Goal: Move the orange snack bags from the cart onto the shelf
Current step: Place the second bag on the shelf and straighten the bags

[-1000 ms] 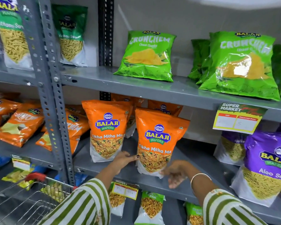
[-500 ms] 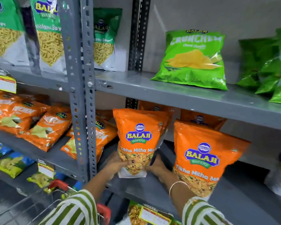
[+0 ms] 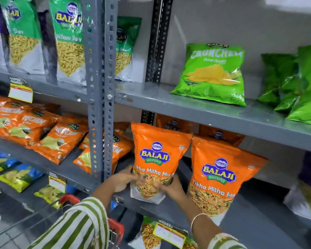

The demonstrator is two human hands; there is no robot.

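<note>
On the grey middle shelf (image 3: 169, 211), just right of the perforated upright post (image 3: 99, 87), stood upright an orange Tikha Mitha Mix bag (image 3: 156, 155), gripped low down from both sides. Left hand (image 3: 123, 180) wrapped around the bag's lower left edge, fingers curled onto the clear window of the pack. Right hand (image 3: 171, 186) pressed against the lower right edge, fingers (image 3: 160, 184) closed over the front, somewhat blurred. Thin bangle (image 3: 197, 220) worn at the right wrist; green-and-white striped sleeves (image 3: 75, 225) on both arms.

Just beside that bag, to its right and nearly touching, stood a second orange bag (image 3: 221, 177) of the same kind, leaning slightly, untouched by either hand. Behind both, more orange packs (image 3: 174, 124) lined up against the back of the shelf.

Left of the post, orange chip packets (image 3: 59, 141) lay flat and overlapping. Above, on the upper shelf (image 3: 205, 112), sat a green Crunchem bag (image 3: 214, 72). At the lower left corner showed the wire cart (image 3: 48, 220) with its red trim; contents of the cart not discernible.
</note>
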